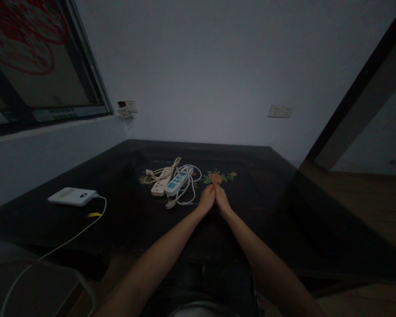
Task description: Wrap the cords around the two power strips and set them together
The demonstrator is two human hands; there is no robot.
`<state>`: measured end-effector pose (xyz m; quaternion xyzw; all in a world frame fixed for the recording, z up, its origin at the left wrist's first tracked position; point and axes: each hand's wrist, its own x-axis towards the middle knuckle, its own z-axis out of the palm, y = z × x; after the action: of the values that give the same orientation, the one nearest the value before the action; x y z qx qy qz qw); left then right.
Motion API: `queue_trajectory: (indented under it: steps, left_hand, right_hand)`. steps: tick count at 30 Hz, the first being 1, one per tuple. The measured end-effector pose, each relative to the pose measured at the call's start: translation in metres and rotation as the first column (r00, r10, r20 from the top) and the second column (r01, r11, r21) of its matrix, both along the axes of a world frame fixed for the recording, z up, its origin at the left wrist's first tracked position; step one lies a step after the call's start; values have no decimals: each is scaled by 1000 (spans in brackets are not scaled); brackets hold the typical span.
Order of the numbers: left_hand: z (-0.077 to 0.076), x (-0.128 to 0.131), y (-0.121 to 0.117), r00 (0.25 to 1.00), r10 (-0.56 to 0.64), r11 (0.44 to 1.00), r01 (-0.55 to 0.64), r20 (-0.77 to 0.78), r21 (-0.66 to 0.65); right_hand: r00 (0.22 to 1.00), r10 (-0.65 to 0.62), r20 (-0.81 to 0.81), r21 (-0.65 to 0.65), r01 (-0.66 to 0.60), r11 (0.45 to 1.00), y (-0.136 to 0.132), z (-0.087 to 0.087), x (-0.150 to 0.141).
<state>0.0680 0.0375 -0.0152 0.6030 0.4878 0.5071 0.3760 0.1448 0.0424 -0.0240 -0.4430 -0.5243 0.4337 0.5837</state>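
Note:
My left hand (206,197) and my right hand (221,199) rest together at the middle of the black table (251,229). Their fingertips meet, fingers stretched out, and no object shows between them. Just beyond the fingertips is a painted orange flower (215,177) on the tabletop. To the left of my hands lie two power strips side by side. The nearer one (173,186) is white with blue socket faces and a white cord looped over it. The other strip (159,188) is cream, its cord (176,164) bundled on top. A white plug (170,204) lies in front of them.
A white rectangular device (73,196) with a round button lies at the left, its cable (69,240) running off the near edge. A yellow tag (94,215) is beside the cable. Wall sockets (280,111) are on the back wall; a window (69,66) stands left.

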Motion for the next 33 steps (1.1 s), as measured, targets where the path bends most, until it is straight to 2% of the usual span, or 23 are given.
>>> queue_trajectory:
  steps: [18,33]
  left_hand:
    - [-5,1,4,1000,6,1000,-6,1,14]
    - [-1,0,0,1000,-7,1000,7,-21,8]
  right_hand:
    - [1000,12,-2,4,-12,1000,-2,3,0]
    - [1000,10,17,-4,-10,1000,-1,2,0]
